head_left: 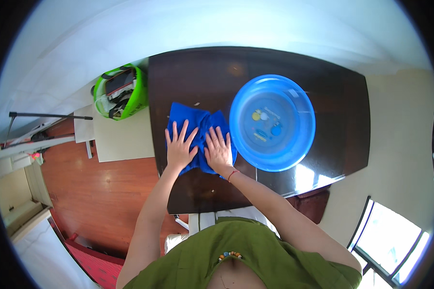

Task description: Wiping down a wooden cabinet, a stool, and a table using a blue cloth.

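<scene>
A bright blue cloth (182, 113) lies rumpled on the dark, glossy table (197, 67), left of its middle. Flat on the cloth's left part rests my left hand (179, 149), fingers spread. My right hand (219, 151) presses on its right part, fingers stretched out and a thin red band round the wrist. Just beyond that hand's right side stands a round blue plastic basin (238, 144), its rim very near the cloth. The basin looks to hold clear water, and coloured printed pictures show on its bottom.
At the table's left, a bright green basket (139, 98) with various items sits on a pale low surface (123, 142). Reddish wooden floor (91, 188) stretches below it. A white wall closes off the far side. Small pale scraps lie on the table near the cloth.
</scene>
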### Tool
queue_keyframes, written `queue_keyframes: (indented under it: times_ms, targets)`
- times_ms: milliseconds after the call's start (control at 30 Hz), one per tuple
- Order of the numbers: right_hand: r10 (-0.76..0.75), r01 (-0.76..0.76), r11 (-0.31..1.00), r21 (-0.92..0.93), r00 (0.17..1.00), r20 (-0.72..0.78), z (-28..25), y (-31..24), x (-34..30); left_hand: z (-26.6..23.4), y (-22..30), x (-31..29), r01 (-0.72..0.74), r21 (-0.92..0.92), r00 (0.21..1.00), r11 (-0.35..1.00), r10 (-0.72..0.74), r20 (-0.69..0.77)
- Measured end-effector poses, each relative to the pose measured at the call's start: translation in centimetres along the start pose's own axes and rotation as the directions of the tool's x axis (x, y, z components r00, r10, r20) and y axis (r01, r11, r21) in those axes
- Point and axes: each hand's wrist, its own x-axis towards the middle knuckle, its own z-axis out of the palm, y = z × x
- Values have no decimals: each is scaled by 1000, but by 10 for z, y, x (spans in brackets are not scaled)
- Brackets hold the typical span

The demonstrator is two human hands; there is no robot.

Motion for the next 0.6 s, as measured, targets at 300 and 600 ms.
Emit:
queue_keyframes:
  times_ms: [300, 600]
  targets:
    - [-10, 2, 999, 42, 982, 189, -32, 95, -173, 54, 163, -87, 31, 27, 985, 999, -35, 170]
    - [50, -48, 998, -32, 997, 51, -104, 258, -206, 129, 345, -48, -21, -15, 989, 1000, 23, 143]
